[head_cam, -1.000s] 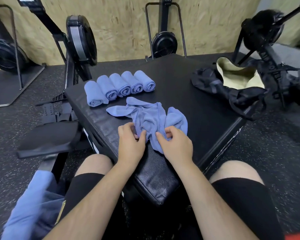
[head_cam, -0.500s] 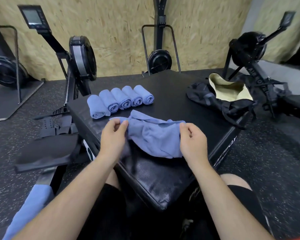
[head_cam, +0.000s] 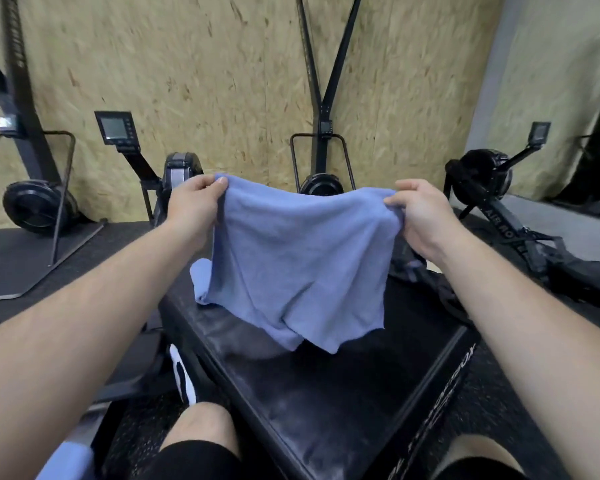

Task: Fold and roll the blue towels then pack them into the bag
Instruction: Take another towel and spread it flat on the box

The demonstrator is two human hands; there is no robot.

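A blue towel [head_cam: 298, 265] hangs spread out in the air above the black padded box [head_cam: 326, 393]. My left hand [head_cam: 194, 199] pinches its upper left corner and my right hand [head_cam: 420, 213] pinches its upper right corner. The towel's lower edge dangles just above the box top. Behind the towel's left edge, one rolled blue towel [head_cam: 200, 277] peeks out on the box; the other rolls are hidden. The black bag [head_cam: 426, 282] is mostly hidden behind the towel and my right arm.
Rowing machines [head_cam: 506, 216] and ski machines [head_cam: 321, 161] stand along the chipboard wall. A monitor arm [head_cam: 118, 133] rises at the left. More blue cloth [head_cam: 66, 462] lies by my left thigh. Black rubber floor surrounds the box.
Both hands have lifted the towel off the box and pulled its top corners apart, so it now hangs open. The camera has tilted upward.
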